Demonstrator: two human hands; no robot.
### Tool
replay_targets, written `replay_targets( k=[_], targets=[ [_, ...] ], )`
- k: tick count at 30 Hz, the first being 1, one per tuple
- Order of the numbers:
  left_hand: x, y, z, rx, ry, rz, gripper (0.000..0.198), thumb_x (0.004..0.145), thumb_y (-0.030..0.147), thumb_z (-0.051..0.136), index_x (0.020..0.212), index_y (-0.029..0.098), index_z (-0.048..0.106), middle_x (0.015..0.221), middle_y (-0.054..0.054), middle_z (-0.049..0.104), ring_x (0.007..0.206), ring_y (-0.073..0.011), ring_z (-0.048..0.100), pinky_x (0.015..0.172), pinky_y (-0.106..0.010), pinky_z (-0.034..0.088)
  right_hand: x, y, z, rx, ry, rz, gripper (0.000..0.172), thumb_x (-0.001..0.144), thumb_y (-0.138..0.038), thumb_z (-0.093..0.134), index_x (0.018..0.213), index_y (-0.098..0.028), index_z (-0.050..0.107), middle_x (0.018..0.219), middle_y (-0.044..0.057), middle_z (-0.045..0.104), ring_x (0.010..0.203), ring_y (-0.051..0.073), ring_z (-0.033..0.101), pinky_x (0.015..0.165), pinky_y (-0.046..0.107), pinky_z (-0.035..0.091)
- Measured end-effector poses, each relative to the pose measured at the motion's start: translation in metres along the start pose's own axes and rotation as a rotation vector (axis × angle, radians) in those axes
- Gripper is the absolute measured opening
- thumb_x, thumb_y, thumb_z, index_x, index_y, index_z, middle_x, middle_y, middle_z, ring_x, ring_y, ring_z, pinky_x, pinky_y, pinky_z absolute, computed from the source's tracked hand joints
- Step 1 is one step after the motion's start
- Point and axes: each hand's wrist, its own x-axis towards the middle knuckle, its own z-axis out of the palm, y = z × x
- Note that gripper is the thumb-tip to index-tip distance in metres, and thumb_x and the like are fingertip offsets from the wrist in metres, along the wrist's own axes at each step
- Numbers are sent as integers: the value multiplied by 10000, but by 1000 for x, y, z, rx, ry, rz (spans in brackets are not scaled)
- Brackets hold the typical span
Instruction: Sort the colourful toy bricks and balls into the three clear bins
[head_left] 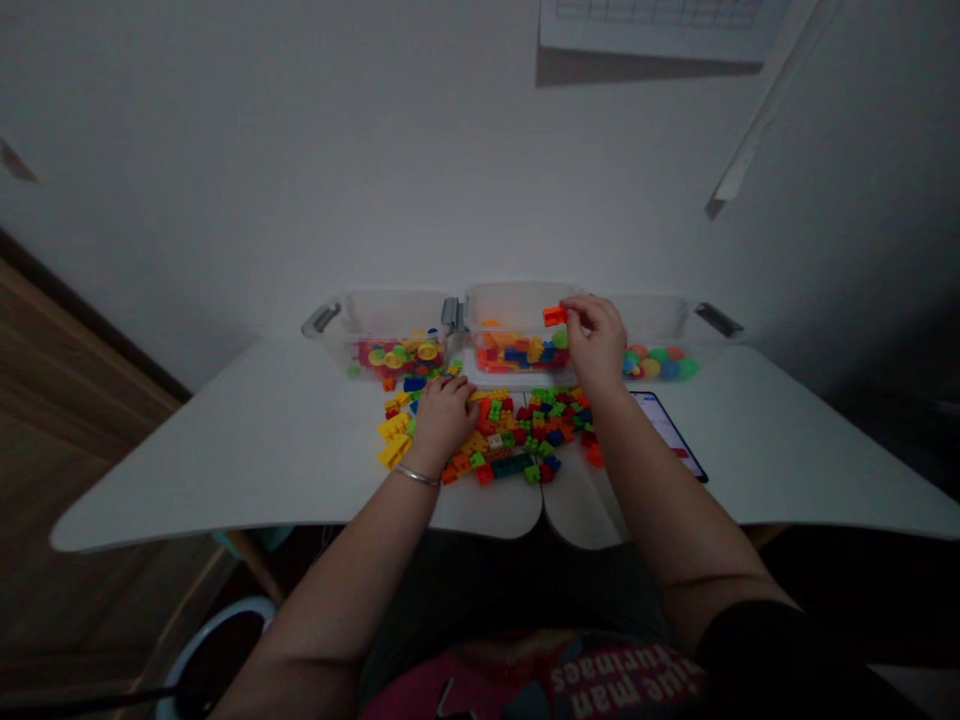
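Note:
My right hand (596, 340) is raised at the front of the middle clear bin (517, 300). Thumb and fingertips pinch an orange-red toy brick (553, 316), which is held over that bin's right part. My left hand (444, 418) lies palm down on the left side of a spread pile of toy bricks (517, 438), its fingers loosely apart and touching bricks. Whatever lies beneath the palm is hidden. Red, green, yellow, orange and blue bricks make up the pile. More bricks (525, 352) are inside the middle bin.
A left clear bin (397, 310) holds small colourful round pieces, and a right clear bin (652, 315) holds coloured balls. A phone or tablet (667, 435) lies right of the pile, partly behind my right forearm. The white table (300, 450) meets the wall behind the bins.

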Motion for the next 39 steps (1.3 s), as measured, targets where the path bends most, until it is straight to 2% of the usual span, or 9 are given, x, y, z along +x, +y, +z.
replay_targets(
  k=[7, 11, 14, 21, 26, 31, 35, 39],
  targets=[
    [0, -2, 3, -2, 23, 6, 322, 905, 309, 549, 1145, 198, 733, 1304, -103, 687, 1215, -308, 579, 1087, -514, 434, -2, 16, 17, -80, -156, -12, 258, 915, -248, 505, 915, -209, 760, 1022, 94, 725, 994, 243, 654, 999, 463, 510],
    [0, -2, 2, 0, 7, 4, 332, 906, 312, 544, 1149, 185, 733, 1301, -106, 689, 1211, -308, 580, 1085, -511, 437, -6, 11, 21, -168, -282, -61, 264, 930, -259, 498, 886, -195, 751, 964, 108, 738, 972, 266, 654, 985, 474, 494],
    [0, -1, 1, 2, 4, 5, 345, 912, 311, 536, 1156, 166, 732, 1304, -109, 687, 1210, -317, 579, 1084, -508, 439, -10, 4, 21, -231, -324, -80, 272, 949, -279, 490, 948, -178, 743, 1007, 127, 739, 1009, 292, 643, 1015, 505, 454],
    [0, 0, 0, 0, 15, -4, 325, 905, 313, 548, 1147, 199, 733, 1296, -97, 692, 1207, -305, 584, 1072, -502, 448, -12, 9, 22, -192, -311, -66, 334, 958, -343, 470, 1120, -156, 694, 1122, 166, 722, 1093, 312, 625, 1065, 533, 412],
    [0, 0, 0, 0, 12, -4, 323, 909, 309, 537, 1146, 202, 730, 1301, -94, 690, 1212, -306, 581, 1076, -503, 443, -9, 14, 15, -25, -199, -21, 399, 1010, -441, 366, 1131, -209, 666, 1135, 115, 731, 1098, 256, 649, 1002, 453, 491],
    [0, -1, 0, 0, 3, -1, 335, 916, 305, 526, 1153, 185, 729, 1310, -95, 686, 1207, -303, 584, 1077, -494, 444, -16, 7, 4, 122, -94, 66, 379, 1012, -413, 360, 1109, -216, 670, 1075, 111, 742, 1034, 229, 688, 953, 418, 527],
    [1, -1, -1, -11, -6, 2, 342, 916, 300, 525, 1156, 167, 729, 1303, -103, 690, 1206, -295, 588, 1083, -483, 441, -33, 2, -3, 141, -167, 146, 310, 961, -368, 442, 1015, -213, 706, 1028, 97, 755, 993, 244, 698, 919, 424, 544],
    [1, 0, -2, -9, 4, 9, 323, 905, 290, 541, 1140, 182, 735, 1294, -97, 695, 1192, -288, 597, 1075, -477, 449, -56, 0, -3, 90, -334, 148, 231, 898, -310, 520, 950, -224, 728, 1000, 78, 763, 968, 253, 695, 906, 427, 543]
  ],
)
